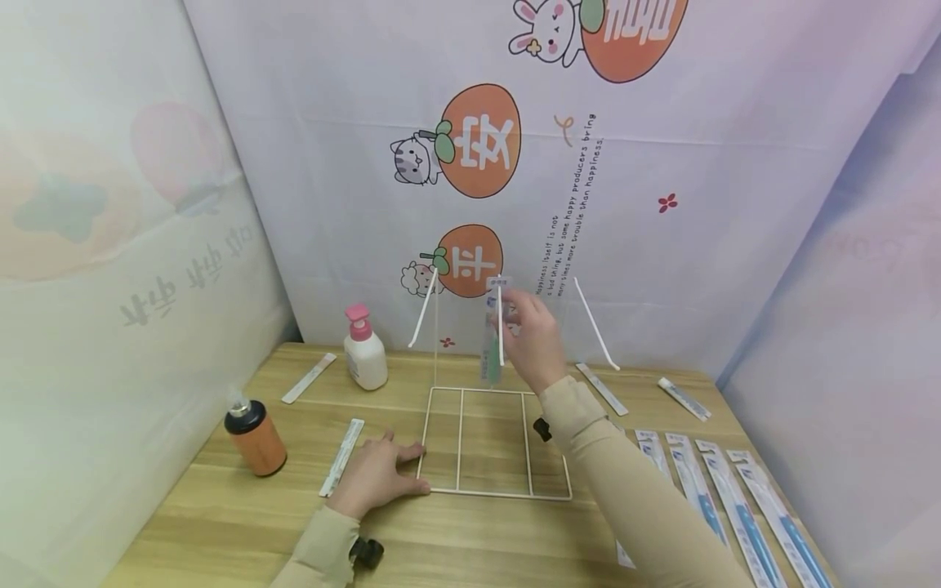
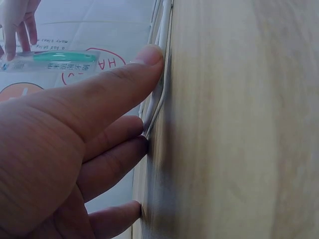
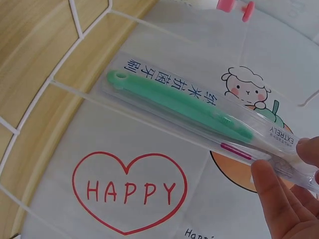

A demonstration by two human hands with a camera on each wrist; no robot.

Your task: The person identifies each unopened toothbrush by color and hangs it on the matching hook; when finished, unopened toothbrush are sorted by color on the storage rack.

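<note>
My right hand [image 1: 535, 336] pinches the top end of a toothbrush [image 3: 179, 105] in a clear package, its green handle hanging downward behind the middle prong [image 1: 501, 331] of a white wire rack [image 1: 500, 495]. In the right wrist view, fingertips [image 3: 264, 174] and thumb hold the package near the brush-head end. My left hand [image 1: 377, 475] rests at the rack's front left corner. Its thumb and extended fingers touch the base wires close to the tabletop, as the left wrist view shows.
Several packaged toothbrushes [image 1: 750, 510] lie in a row at the right. Narrow white packets [image 1: 309, 378] are spread around the rack. An orange bottle [image 1: 257, 441] and a white pump bottle [image 1: 366, 359] stand at the left. A printed cloth [image 1: 353, 204] hangs behind the wooden table.
</note>
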